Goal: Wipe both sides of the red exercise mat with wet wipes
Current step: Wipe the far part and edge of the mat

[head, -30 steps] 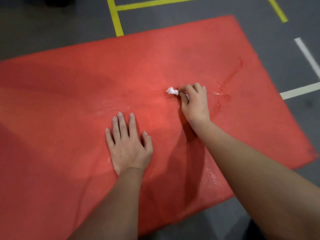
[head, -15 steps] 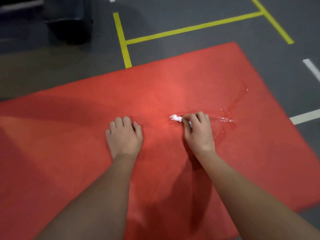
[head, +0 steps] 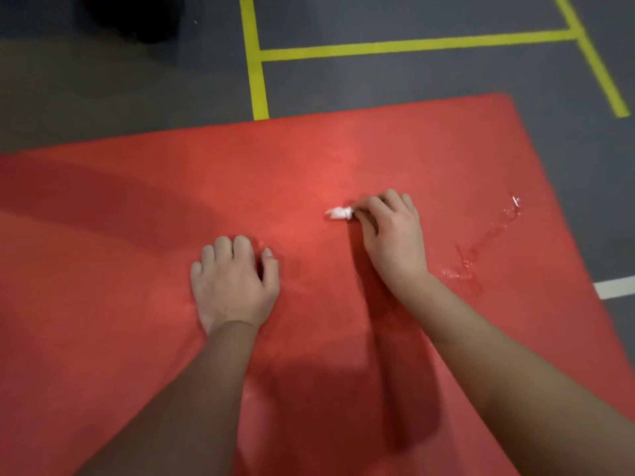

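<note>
The red exercise mat (head: 137, 207) lies flat on the floor and fills most of the view. My right hand (head: 391, 238) pinches a small wadded white wet wipe (head: 339, 212) and presses it on the mat near the middle; the wipe sticks out to the left of my fingers. My left hand (head: 233, 283) rests on the mat to the lower left of it, fingers curled under, holding nothing. A shiny wet streak (head: 488, 242) runs across the mat to the right of my right hand.
Grey floor (head: 412, 77) with yellow tape lines (head: 395, 46) lies beyond the mat's far edge. A white line (head: 615, 286) shows at the right edge. A dark object (head: 137, 15) stands at the top left, off the mat.
My left hand's fingers went from spread flat to curled under. The right hand with the wipe has slid a little left, away from the wet streak. The view has tilted up, showing more floor.
</note>
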Demonstrator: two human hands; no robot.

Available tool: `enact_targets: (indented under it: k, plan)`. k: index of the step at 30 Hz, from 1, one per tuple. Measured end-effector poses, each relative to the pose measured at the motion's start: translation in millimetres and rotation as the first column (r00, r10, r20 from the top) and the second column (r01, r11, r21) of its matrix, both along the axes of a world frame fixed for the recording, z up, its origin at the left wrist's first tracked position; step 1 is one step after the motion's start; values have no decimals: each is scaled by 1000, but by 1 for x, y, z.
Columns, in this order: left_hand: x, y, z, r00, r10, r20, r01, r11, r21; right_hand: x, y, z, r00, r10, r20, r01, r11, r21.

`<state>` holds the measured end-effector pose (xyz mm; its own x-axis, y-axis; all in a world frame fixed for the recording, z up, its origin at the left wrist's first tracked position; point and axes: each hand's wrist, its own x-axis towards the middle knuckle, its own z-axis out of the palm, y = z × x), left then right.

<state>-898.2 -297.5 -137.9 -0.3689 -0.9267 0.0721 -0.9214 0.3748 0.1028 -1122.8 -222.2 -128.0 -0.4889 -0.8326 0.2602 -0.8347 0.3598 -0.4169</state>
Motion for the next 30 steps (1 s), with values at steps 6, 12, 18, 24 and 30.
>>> enact_targets:
  k: [6, 12, 18, 24, 30]
  plan:
    - [-1, -2, 0, 1000, -4, 24, 4, 1000, 3, -18, -42, 0, 997, 44, -59, -43, 999, 17]
    - [-1, -4, -2, 1000, -3, -5, 3, 1000, -7, -41, -96, 1, 1000, 9, -26, -9, 1000, 18]
    - [-3, -5, -2, 1000, -7, -23, 7, 1000, -1, -36, -80, -4, 994, 93, -64, -92, 996, 8]
    - [-3, -7, -2, 999, -2, -34, 2, 1000, 18, -60, -148, -4, 994, -33, 105, 41, 996, -80]
    - [-3, -8, -1, 1000, -14, -12, 14, 999, 29, -89, -151, 2, 981, 192, -8, -191, 981, 33]
